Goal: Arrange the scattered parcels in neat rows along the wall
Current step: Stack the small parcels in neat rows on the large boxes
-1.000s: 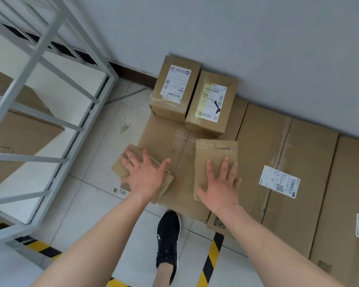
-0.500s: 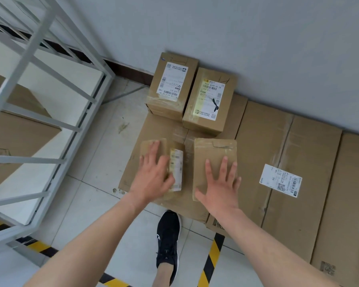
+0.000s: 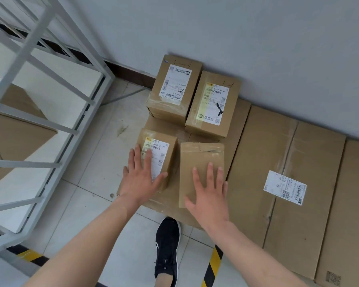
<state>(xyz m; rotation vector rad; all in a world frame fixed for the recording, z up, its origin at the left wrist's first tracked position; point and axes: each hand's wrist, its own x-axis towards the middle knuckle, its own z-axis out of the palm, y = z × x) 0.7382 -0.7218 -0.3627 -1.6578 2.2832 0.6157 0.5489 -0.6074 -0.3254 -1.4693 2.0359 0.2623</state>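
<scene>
Two labelled brown parcels stand side by side against the grey wall: the left one [image 3: 174, 88] and the right one [image 3: 212, 104]. In front of them sit two more. My left hand [image 3: 140, 177] lies flat with fingers spread on a small labelled parcel [image 3: 164, 151]. My right hand [image 3: 208, 195] rests flat on a plain brown parcel [image 3: 199, 162] just to its right. The two front parcels are close but apart. All stand on flattened cardboard [image 3: 263, 162].
A white metal rack [image 3: 39, 96] with cardboard on its shelves fills the left side. Large flat cartons [image 3: 311, 193] line the wall to the right. My black shoe [image 3: 167, 247] stands on the tiled floor by yellow-black floor tape [image 3: 212, 264].
My left hand has turned the small parcel from a tilted position at the cardboard's left edge, label up, and slid it right and forward beside the plain parcel. My right hand barely moved.
</scene>
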